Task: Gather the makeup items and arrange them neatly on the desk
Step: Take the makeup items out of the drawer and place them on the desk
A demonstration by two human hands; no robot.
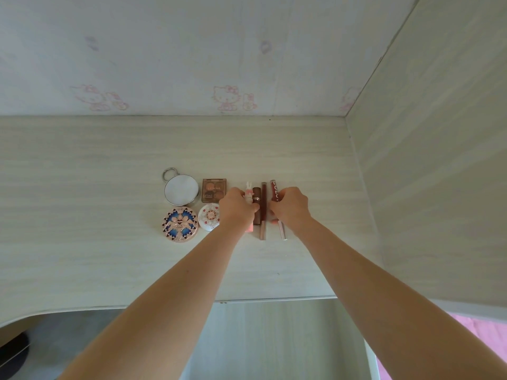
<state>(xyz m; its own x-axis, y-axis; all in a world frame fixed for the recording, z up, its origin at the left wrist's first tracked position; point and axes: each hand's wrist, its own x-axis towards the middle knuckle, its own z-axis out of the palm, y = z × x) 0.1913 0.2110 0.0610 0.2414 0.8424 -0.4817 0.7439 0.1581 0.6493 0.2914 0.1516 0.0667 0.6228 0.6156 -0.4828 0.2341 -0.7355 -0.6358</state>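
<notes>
Near the desk's (82, 174) back edge, the left hand (237, 208) pinches the bunny tube (248, 193); the right hand (290, 207) grips the red tube (273, 191) (a bump could scatter the row).

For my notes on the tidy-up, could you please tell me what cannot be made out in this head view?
- Pink bunny lipstick: middle hidden by the left hand.
- Red lip gloss tube: lower part hidden by the right hand.
- Either grip: fingertips curl out of sight.
- Eyeshadow palette: print too small; corner covered.
</notes>
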